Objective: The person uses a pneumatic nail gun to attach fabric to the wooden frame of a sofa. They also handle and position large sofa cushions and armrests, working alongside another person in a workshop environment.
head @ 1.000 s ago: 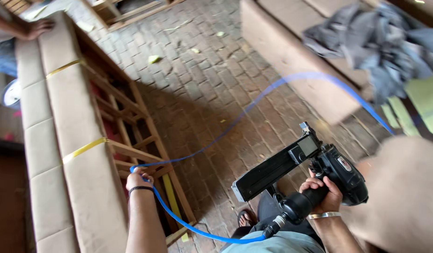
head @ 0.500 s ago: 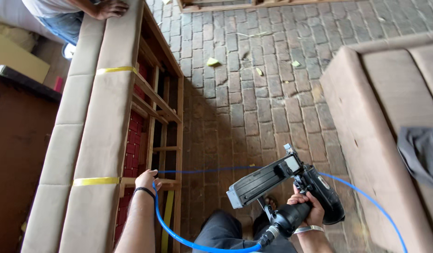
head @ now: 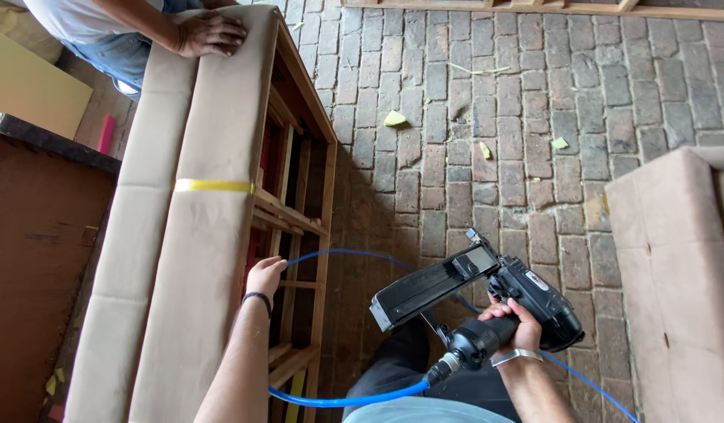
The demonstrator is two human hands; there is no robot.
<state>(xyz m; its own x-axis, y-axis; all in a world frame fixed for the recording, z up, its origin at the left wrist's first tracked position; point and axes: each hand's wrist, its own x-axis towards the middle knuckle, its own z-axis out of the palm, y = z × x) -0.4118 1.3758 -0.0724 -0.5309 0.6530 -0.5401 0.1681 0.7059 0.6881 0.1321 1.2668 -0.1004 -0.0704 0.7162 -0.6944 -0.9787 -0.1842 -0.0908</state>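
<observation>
Right hand [head: 512, 319] grip closed around black nail gun [head: 476, 294] handle, blue hose [head: 354, 399] trailing below grip, left hand [head: 264, 276] open, fingertips on cardboard-wrapped frame [head: 205, 258]

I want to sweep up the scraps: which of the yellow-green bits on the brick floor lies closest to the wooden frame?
The largest scrap, a folded yellow-green piece nearest the wooden frame. The two smaller bits lie farther out to its right.
</observation>
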